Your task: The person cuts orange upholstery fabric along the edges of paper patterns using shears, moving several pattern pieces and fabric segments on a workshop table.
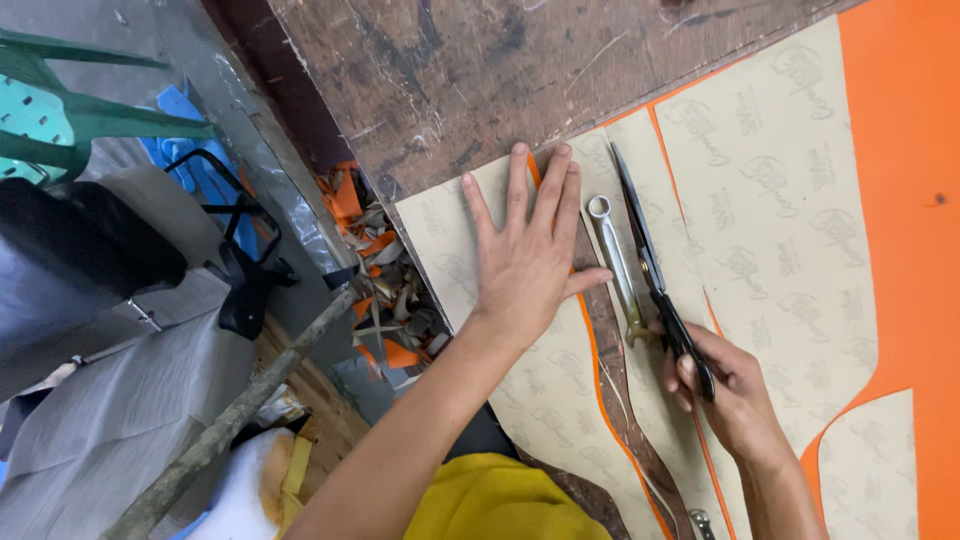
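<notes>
My left hand (525, 255) lies flat with fingers spread on a tan printed sheet piece (450, 245) with an orange edge, pressing it onto the worn wooden table (450, 80). My right hand (725, 385) grips the black handles of large scissors (650, 255), whose blades point away from me along the cut between tan sheet strips. A metal wrench-like tool (615, 265) lies just left of the blades, between my hands.
A wide tan sheet (790, 210) on orange backing (900, 150) covers the table's right side. Orange and tan offcuts (385, 290) pile up below the table's left edge. A green plastic chair (60, 115), a black stool and a wooden stick (230, 420) stand at left.
</notes>
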